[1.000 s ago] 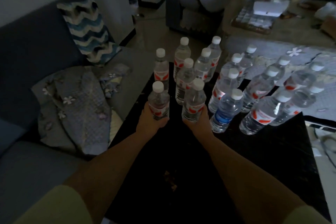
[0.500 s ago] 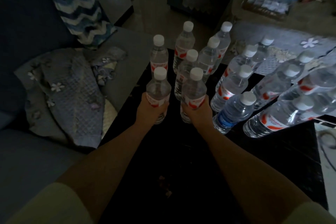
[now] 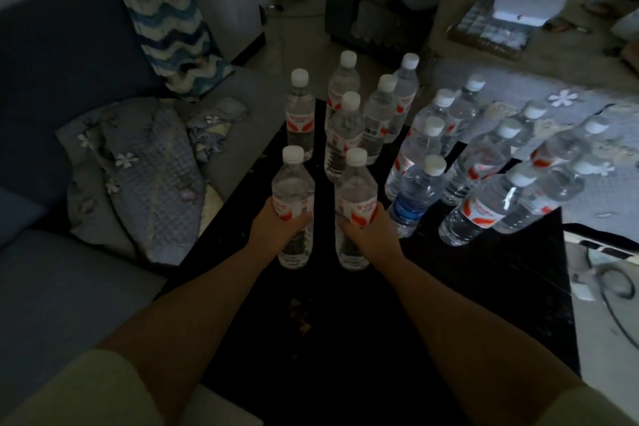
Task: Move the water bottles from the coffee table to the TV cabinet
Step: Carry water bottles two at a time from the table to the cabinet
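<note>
The job looks just begun. The left hand [image 3: 276, 230] holds one clear plastic water bottle with a white cap [image 3: 293, 194] in the middle of the frame. The right hand [image 3: 375, 235] holds another clear bottle [image 3: 356, 199] beside it. Many more stand on the dark coffee table [image 3: 466, 287]. No TV cabinet shows. Both held bottles now sit nearer the person than a second ago.

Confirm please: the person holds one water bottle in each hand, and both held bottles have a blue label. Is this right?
Not quite. The head view shows the left hand and right hand each gripping a bottle, but the left bottle and right bottle carry red labels. The blue-labelled bottle stands unheld on the coffee table.
</note>
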The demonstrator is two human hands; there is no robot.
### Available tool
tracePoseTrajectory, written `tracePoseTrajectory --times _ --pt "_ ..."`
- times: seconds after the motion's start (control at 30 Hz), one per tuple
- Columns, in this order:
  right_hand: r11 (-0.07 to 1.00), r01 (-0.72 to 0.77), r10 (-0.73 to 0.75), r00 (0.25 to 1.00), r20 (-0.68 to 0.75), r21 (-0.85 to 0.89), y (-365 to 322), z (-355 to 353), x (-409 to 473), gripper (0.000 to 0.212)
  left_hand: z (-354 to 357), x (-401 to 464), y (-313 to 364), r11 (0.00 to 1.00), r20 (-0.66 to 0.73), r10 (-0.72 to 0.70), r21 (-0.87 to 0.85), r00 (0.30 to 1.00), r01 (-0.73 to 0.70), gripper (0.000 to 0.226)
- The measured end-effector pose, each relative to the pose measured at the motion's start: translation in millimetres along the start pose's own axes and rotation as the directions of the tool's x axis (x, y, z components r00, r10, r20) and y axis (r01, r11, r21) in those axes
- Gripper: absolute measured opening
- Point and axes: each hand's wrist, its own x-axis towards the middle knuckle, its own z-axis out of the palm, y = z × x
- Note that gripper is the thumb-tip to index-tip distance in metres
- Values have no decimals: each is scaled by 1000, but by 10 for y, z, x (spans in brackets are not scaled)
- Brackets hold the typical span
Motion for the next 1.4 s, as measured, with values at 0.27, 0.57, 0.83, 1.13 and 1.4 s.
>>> tracePoseTrajectory --times 0.27,0.57,0.83,1.13,1.4 --pt "999 -33 35 998 61 -32 307 -391 -434 75 275 -487 -162 1000 2 21 20 1000 -21 74" --pt "991 -116 106 984 -140 -60 513 -822 -986 53 702 -642 11 989 278 125 39 952 -141 55" --pt "968 -245 239 859 -453 48 524 -1129 -1518 60 1040 -634 295 939 488 219 130 845 -319 43" --pt "927 -334 358 645 -675 173 667 -1491 -2465 62 1790 -1130 410 867 726 212 169 654 -469 54" --pt "859 -373 481 353 -802 351 947 -1748 -3709 58 2586 -2020 359 778 898 175 126 404 -616 52"
